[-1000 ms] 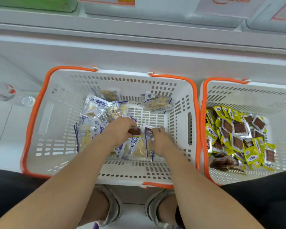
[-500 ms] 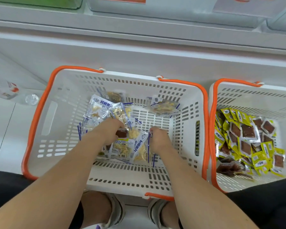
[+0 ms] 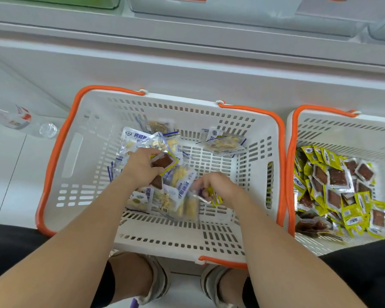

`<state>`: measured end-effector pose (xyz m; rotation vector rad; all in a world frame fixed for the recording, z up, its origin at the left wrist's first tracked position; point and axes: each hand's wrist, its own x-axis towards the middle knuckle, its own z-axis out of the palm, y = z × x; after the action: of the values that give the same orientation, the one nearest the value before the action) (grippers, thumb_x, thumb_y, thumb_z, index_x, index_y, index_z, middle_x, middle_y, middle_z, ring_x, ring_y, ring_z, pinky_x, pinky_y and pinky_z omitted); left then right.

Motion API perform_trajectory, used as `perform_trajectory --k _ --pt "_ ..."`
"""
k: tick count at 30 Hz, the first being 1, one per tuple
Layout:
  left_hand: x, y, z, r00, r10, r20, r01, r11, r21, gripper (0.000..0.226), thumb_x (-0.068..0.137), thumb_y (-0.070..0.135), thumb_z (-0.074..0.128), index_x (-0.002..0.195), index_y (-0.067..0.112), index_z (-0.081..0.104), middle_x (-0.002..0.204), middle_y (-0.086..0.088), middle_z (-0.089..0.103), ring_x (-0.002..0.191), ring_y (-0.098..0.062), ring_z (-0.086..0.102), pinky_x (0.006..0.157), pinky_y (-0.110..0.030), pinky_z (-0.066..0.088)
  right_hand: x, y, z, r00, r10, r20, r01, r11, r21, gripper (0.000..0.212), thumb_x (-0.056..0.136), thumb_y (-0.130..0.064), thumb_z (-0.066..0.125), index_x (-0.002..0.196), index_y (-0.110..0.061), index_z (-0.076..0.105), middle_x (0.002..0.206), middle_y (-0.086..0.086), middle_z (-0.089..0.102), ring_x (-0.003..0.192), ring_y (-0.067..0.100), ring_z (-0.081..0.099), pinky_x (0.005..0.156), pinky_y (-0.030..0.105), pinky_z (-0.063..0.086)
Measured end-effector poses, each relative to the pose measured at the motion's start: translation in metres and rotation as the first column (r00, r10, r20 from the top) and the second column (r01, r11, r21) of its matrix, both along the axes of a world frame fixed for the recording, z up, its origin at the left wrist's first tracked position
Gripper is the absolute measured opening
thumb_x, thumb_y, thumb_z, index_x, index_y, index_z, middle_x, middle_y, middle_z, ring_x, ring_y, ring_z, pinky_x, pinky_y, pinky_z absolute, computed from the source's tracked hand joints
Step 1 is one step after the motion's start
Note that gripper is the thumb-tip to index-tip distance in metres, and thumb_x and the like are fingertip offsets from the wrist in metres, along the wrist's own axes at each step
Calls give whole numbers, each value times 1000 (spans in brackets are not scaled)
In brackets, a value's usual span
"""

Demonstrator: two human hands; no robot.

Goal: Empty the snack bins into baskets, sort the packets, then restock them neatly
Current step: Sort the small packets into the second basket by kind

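Item: left basket [image 3: 60, 138], blue-and-white packets [image 3: 133, 135] heaped at its middle, one lying apart toward the far right corner. Change since a second ago: left hand [image 3: 140, 168] has risen off the heap, grip closed on two brown strays [image 3: 165, 161]; right hand [image 3: 220, 185], then buried among the packets, now pinches a yellow packet [image 3: 216, 197]. Right basket [image 3: 320, 108], just beside, holds the matching yellow-and-brown pile [image 3: 338, 181]. Judgement: sorting in progress; strays are due for the right basket, restocking not begun.

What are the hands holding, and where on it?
Left hand pinches a brown packet by one edge; right hand grips a yellow packet, hold blurred.
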<state>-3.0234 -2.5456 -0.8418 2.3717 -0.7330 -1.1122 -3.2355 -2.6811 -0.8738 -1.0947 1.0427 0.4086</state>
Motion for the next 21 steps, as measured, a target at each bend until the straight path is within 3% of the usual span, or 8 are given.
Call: perform_trajectory --k 3,4,6,9,12,16,18,21 --pt "3 -2 8 975 217 -50 -222 966 -136 36 87 8 84 116 25 71 106 -11 75 80 -26 72 67 -36 60 2 1 13 988 96 118 -122 962 246 38 94 -3 48 109 -10 82 116 8 78 69 15 53 63 28 46" --pt "4 -3 12 962 264 -65 -271 948 -168 34 86 8 84 113 24 70 105 -12 76 83 -29 74 69 -41 62 5 6 12 975 172 140 -198 960 198 28 97 -7 58 112 -16 81 116 4 79 72 12 57 65 28 48" --pt "5 -7 19 939 316 -133 -339 917 -210 36 88 7 83 119 20 68 105 -9 74 85 -29 75 65 -41 63 12 22 3 921 385 66 -372 916 -151 19 87 -21 84 106 -21 83 110 -1 79 86 11 68 80 34 59" --pt "2 -11 26 958 246 -148 -274 937 -218 35 89 10 83 117 25 68 106 2 70 90 -29 73 70 -43 63 17 49 -15 776 522 -355 -618 515 -594 55 77 -41 91 123 -21 68 129 4 54 97 29 68 88 44 58" --pt "-4 -8 24 975 197 -106 -214 961 -177 30 88 14 83 115 24 72 101 -3 74 89 -32 73 75 -45 63 8 51 -23 681 429 -593 -728 307 -614 71 83 -34 87 139 -17 46 137 12 40 96 32 67 87 43 54" --pt "-9 4 17 975 210 -69 -217 968 -123 32 90 13 82 118 23 70 97 -5 73 87 -31 71 63 -28 53 -2 33 -27 628 384 -677 -774 213 -596 64 84 -12 79 141 -15 50 134 11 49 111 29 64 97 46 49" --pt "-10 9 14 977 203 -62 -208 974 -86 42 90 15 82 130 17 68 115 -10 72 99 -33 71 72 -31 55 -3 25 -25 651 369 -664 -755 224 -616 60 83 0 73 138 -13 55 135 10 53 118 29 63 106 49 46" --pt "-10 12 8 965 245 -97 -251 967 -48 51 89 17 83 137 17 65 123 -13 71 99 -32 71 74 -35 57 -5 20 -25 675 380 -633 -735 262 -626 48 81 3 73 126 -11 61 128 11 57 113 29 65 100 46 52"
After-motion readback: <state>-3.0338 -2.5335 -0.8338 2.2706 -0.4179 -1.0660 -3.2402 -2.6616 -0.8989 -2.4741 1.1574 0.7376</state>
